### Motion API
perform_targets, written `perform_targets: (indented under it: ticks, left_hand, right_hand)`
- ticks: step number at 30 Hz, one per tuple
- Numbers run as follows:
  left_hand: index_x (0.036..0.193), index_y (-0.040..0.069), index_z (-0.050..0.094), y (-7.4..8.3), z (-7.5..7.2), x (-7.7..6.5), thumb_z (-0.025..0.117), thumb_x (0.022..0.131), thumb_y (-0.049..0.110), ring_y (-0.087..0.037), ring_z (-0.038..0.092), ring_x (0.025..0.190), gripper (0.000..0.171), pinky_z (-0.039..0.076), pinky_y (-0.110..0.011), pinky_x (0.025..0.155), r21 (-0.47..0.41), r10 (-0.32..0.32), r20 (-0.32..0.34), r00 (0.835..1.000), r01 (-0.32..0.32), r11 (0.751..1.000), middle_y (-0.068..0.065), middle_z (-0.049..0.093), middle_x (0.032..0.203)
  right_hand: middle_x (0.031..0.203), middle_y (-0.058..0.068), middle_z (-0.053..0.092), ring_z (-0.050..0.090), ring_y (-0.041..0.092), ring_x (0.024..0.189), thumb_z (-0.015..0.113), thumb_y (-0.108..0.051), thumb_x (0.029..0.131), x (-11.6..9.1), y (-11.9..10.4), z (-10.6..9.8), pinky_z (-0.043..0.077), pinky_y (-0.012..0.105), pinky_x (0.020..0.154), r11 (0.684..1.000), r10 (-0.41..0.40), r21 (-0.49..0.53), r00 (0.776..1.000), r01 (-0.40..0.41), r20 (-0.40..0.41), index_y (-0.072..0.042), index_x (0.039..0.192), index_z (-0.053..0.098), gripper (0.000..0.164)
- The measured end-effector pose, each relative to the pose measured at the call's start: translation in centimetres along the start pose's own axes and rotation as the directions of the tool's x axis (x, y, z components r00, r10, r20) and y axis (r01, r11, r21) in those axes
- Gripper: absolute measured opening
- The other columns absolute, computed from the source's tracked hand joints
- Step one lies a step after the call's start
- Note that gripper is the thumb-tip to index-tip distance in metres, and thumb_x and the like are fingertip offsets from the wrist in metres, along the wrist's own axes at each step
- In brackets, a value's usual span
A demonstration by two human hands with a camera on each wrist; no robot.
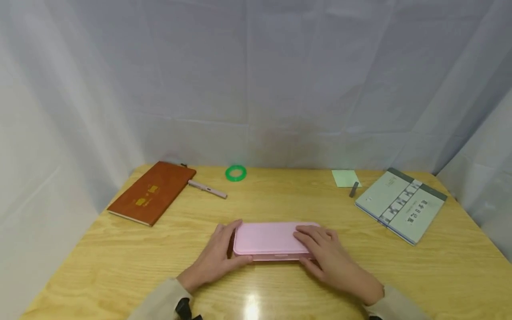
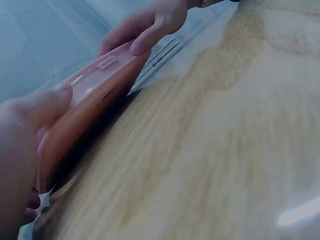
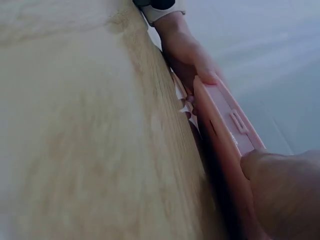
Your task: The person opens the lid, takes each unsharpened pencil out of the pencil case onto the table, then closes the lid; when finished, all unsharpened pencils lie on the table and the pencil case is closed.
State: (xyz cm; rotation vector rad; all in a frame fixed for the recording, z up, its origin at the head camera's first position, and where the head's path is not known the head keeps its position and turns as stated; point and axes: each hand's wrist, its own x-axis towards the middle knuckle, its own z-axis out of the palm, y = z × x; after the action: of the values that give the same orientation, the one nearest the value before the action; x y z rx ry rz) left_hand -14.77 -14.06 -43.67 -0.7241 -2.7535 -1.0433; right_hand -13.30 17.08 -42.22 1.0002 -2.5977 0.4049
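A pink pencil case [image 1: 266, 238] with rounded corners lies lengthwise between both hands, its lid down. My left hand [image 1: 218, 255] grips the left end, thumb along the front side and fingers round the far side. At the other end my right hand [image 1: 326, 253] spreads its fingers over the lid, with the thumb at the front edge. A small clasp [image 3: 239, 121] shows on the front side in the right wrist view. Dark shadow lies under the case [image 2: 95, 112] in the left wrist view.
On the wooden table [image 1: 160, 249], a brown notebook [image 1: 154, 193] and a pale pen [image 1: 207, 189] lie at left. A green tape ring [image 1: 236, 173] sits at the back. To the right are sticky notes [image 1: 345, 178], a small dark grey stick [image 1: 354, 189] and a pale green notebook [image 1: 400, 204].
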Motion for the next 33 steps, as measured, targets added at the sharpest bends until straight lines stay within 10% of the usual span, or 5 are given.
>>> perform_targets:
  ticks: [15, 33]
  left_hand:
    - [0.126, 0.015, 0.055, 0.7, 0.5, 0.3, 0.077, 0.079, 0.035, -0.012, 0.045, 0.092, 0.056, 0.04, -0.022, 0.079, -0.292, -0.158, 0.019, 0.987, 0.156, 0.944, 0.0, 0.053, 0.104]
    - [0.137, -0.001, 0.03, 1.4, 0.3, 0.3, 0.079, 0.079, 0.024, -0.017, 0.053, 0.097, 0.08, 0.044, -0.023, 0.08, -0.418, -0.205, 0.067, 0.976, 0.214, 0.883, -0.018, 0.057, 0.121]
  right_hand:
    - [0.109, 0.0, 0.068, 0.063, 0.019, 0.1, 0.051, -0.047, 0.096, 2.9, -1.6, -0.1, 0.049, 0.039, 0.085, 0.988, -0.132, -0.099, 0.983, 0.12, -0.131, -0.013, 0.114, 0.067, 0.042]
    - [0.094, 0.003, 0.066, 0.063, 0.019, 0.081, 0.019, -0.045, 0.104, 2.9, -2.2, 0.3, 0.05, 0.036, 0.071, 0.946, -0.241, -0.262, 0.955, 0.191, -0.175, -0.01, 0.104, 0.066, 0.059]
